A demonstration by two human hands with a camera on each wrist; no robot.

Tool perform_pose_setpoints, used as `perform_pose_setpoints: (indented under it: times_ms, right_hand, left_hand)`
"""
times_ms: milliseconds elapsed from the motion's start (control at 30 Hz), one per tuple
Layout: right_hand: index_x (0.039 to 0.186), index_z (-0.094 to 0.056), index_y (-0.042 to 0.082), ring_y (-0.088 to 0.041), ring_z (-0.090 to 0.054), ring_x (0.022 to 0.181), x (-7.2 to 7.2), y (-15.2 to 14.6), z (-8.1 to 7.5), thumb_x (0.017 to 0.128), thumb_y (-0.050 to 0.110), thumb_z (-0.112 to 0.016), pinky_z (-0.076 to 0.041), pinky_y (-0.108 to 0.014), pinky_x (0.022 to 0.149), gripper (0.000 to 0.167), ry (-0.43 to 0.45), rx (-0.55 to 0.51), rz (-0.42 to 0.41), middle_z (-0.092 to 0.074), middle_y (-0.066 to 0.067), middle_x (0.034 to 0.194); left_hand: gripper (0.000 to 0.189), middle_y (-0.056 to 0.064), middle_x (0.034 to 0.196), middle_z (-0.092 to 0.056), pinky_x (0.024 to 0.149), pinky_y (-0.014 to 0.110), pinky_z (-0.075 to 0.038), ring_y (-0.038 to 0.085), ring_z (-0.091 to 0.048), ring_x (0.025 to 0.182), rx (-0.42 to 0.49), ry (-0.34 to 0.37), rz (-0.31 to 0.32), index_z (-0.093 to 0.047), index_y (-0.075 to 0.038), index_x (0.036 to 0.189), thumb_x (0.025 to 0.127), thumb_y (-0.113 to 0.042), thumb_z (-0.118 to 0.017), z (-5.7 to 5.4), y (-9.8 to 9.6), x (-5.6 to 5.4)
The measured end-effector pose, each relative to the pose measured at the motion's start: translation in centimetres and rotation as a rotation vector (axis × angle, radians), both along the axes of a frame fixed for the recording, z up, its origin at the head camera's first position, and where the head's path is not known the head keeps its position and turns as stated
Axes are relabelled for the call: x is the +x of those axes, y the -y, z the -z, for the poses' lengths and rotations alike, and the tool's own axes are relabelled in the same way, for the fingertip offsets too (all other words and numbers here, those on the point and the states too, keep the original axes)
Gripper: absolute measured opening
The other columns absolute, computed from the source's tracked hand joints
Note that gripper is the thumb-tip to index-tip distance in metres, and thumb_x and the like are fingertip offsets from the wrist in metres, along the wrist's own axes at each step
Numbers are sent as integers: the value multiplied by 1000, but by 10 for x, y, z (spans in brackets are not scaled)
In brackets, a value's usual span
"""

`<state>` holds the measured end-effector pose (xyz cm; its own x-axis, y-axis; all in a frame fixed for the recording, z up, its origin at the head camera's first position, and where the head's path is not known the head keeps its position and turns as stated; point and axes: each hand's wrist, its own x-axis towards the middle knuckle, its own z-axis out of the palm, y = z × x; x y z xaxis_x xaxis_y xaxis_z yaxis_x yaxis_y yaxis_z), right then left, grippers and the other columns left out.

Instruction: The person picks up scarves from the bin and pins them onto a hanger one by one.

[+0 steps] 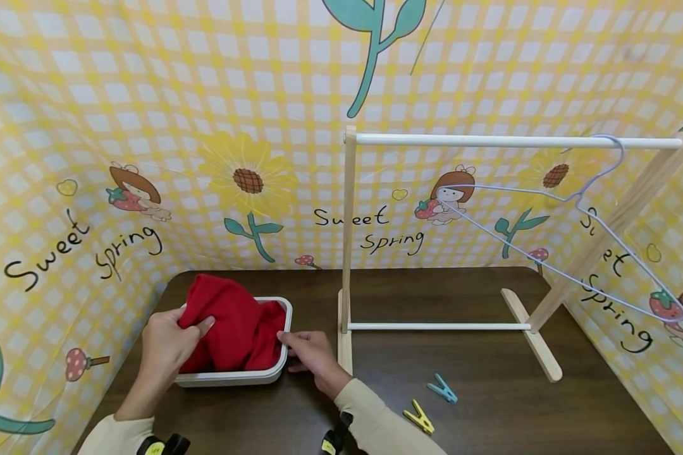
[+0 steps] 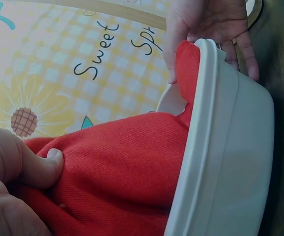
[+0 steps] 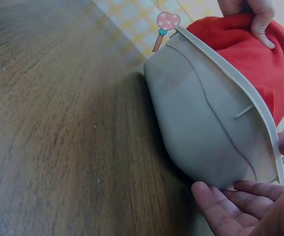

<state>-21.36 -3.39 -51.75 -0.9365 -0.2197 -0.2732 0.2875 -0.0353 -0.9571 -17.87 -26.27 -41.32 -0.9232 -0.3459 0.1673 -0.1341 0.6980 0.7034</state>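
A crumpled red knit cloth (image 1: 227,322) lies bunched in a white plastic tub (image 1: 233,378) at the left of the table. My left hand (image 1: 167,341) pinches the cloth between thumb and fingers, and lifts part of it above the rim. At the tub's right end, my right hand (image 1: 313,359) grips the wall, its thumb over the rim and its fingers against the outside. The right wrist view shows those fingers (image 3: 225,204) low on the tub's side. In the left wrist view, cloth folds (image 2: 117,162) stretch from the left thumb to the rim.
A wooden rack (image 1: 348,234) with white rods stands right of the tub. From its top rod (image 1: 478,141) hangs a bare lavender wire hanger (image 1: 580,200). A blue clothespin (image 1: 444,389) and a yellow clothespin (image 1: 419,418) lie on the dark table (image 1: 489,404). Checked fabric surrounds the back and sides.
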Motion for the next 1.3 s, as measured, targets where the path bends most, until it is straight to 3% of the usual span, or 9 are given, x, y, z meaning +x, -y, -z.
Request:
perform_pose_setpoints:
  times_ms: [167,433,800,1300]
  right_hand:
    - [106,-77,4,-13,-68,80,0,0,0,90,37,-75,-62,-37,69,37,-7,7,1,-75,-1,95]
    - [104,-77,4,-13,-68,80,0,0,-1,90,38,-74,-62,-39,71,37,-12,15,-4,-74,-1,93]
    - [103,-78,5,-13,-69,80,1,0,0,90,40,-74,-62,-39,70,37,0,29,7,-75,-2,94]
    - [103,-77,4,-14,-69,81,2,0,-2,90,40,-74,-62,-40,70,38,3,26,0,-74,-2,95]
  left_hand:
    - [24,2,59,-64,53,27,-39,14,-49,60,20,9,2,-77,2,103,88,-17,-77,-5,-3,1]
    - [21,-1,53,-56,52,27,-38,14,-45,58,37,-13,-13,-73,-1,78,89,-18,-77,-10,-6,1]
    - [23,-1,52,-56,52,27,-38,14,-45,58,34,-45,-6,-70,-1,72,88,-16,-78,-18,-12,3]
    - [32,-1,48,-47,48,25,-33,11,-37,54,44,-108,-18,-62,-1,63,87,-14,-78,-25,-15,7]
